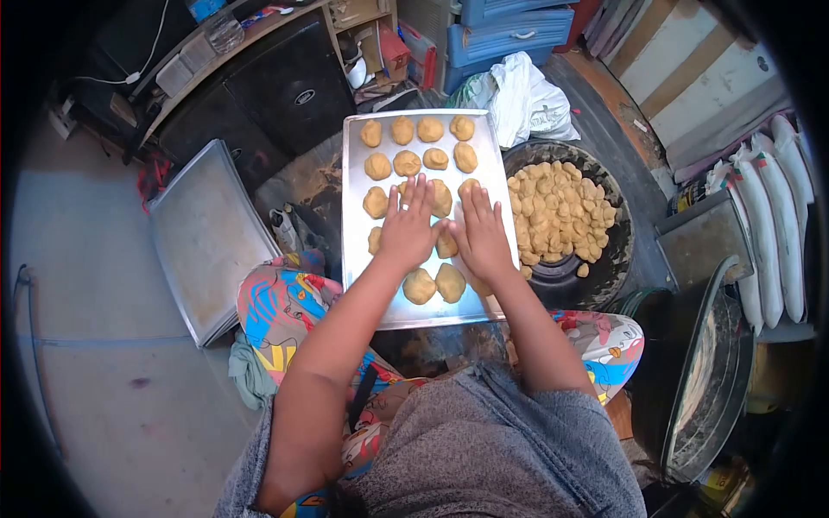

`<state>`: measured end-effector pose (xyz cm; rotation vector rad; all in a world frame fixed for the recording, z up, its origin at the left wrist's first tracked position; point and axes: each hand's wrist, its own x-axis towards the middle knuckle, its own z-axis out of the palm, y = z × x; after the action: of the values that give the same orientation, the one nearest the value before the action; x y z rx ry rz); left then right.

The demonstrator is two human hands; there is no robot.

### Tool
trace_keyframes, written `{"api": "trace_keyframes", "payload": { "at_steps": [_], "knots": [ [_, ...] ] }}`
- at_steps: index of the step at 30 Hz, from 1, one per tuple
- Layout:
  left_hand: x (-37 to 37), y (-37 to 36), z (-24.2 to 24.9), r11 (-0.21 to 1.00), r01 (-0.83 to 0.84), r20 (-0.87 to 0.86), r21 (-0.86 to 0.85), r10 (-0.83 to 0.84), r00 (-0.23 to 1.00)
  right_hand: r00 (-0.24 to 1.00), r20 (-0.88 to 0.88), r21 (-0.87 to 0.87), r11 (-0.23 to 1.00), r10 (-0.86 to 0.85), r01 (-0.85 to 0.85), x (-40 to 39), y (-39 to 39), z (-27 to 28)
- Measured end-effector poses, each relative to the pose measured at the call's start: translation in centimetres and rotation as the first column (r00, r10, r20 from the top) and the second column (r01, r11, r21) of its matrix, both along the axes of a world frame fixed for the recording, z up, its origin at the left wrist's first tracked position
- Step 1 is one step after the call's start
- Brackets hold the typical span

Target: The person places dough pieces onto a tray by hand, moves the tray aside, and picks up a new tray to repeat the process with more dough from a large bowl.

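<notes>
A silver metal tray (354, 268) lies in front of me, with rows of tan dough balls (407, 162) on it. My left hand (409, 226) is spread palm down over dough pieces in the middle of the tray. Beside it, my right hand (479, 229) lies palm down with its fingers apart, over pieces at the tray's right side. The hands hide the dough under them. Two flatter dough pieces (420, 286) sit near the tray's front edge. To the right, a round black tub (617, 250) holds a heap of small dough lumps (557, 207).
Stacked metal trays (211, 242) lean at my left. White plastic bags (531, 104) lie behind the tub, near blue drawers (509, 39). At the right are a large dark pan (704, 388) and long white packages (781, 233). A wooden shelf stands at the back left.
</notes>
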<state>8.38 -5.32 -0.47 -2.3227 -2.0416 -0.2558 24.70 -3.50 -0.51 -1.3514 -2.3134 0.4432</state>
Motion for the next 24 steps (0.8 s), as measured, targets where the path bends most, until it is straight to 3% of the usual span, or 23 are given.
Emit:
{"api": "trace_keyframes", "payload": {
  "at_steps": [3,5,7,9,10,11,13,17,18,19,21,23,24],
  "knots": [
    [-2.1,1.1,-0.9,0.993,-0.009,0.043,-0.115,0.014,0.999,0.996,0.069,0.092,0.994,0.051,-0.057,-2.4,1.8,-0.5],
    [-2.3,0.9,-1.0,0.993,-0.028,0.015,-0.114,0.03,0.999,0.957,0.281,0.014,0.997,0.072,-0.079,-3.4,2.1,-1.8],
    [-2.6,1.0,-0.7,0.988,-0.034,-0.032,-0.15,0.03,0.999,0.963,0.263,0.028,0.997,0.063,-0.073,-4.1,2.6,-0.7],
    [-3.2,2.0,-0.4,0.994,-0.046,-0.039,-0.096,0.042,0.998,0.927,0.37,-0.097,0.995,0.066,-0.032,-4.4,3.3,1.6],
    [-3.4,2.7,0.4,0.999,-0.039,-0.006,-0.017,0.039,0.999,0.983,0.181,-0.005,0.999,0.039,-0.038,-4.5,4.2,1.2],
    [-3.7,3.4,1.2,0.998,-0.034,0.026,0.057,0.032,0.999,0.982,0.185,-0.015,0.999,0.043,-0.041,-4.8,5.3,0.7],
    [-4.3,5.1,1.0,0.999,-0.029,0.017,0.037,0.029,0.999,0.997,0.013,0.172,0.983,0.07,-0.071,-5.7,7.4,0.3],
    [-5.8,6.8,-0.9,0.999,0.003,-0.05,-0.051,-0.006,0.999,0.98,0.19,0.135,0.987,0.063,-0.09,-6.9,8.9,-2.1],
    [-5.9,7.0,-1.1,0.997,-0.009,-0.019,-0.078,0.008,1.0,0.964,0.258,0.035,0.996,0.069,-0.081,-7.0,8.9,-1.4],
    [-5.9,7.3,-1.0,0.995,-0.026,0.01,-0.095,0.028,1.0,0.963,0.256,0.044,0.995,0.08,-0.094,-7.1,8.9,-1.1],
    [-5.9,7.6,-0.4,0.983,-0.02,-0.093,-0.182,0.003,0.996,0.956,0.284,-0.015,0.997,0.08,-0.079,-6.9,8.8,-0.4],
    [-6.0,7.6,-0.8,0.987,0.014,0.1,-0.16,0.002,0.995,0.94,0.312,-0.1,0.988,0.142,-0.116,-6.5,9.8,0.0],
    [-6.2,7.5,-0.1,0.989,-0.036,0.09,-0.146,0.049,0.995,0.936,0.317,-0.141,0.983,0.155,-0.115,-6.5,10.2,0.8]
  ]
}}
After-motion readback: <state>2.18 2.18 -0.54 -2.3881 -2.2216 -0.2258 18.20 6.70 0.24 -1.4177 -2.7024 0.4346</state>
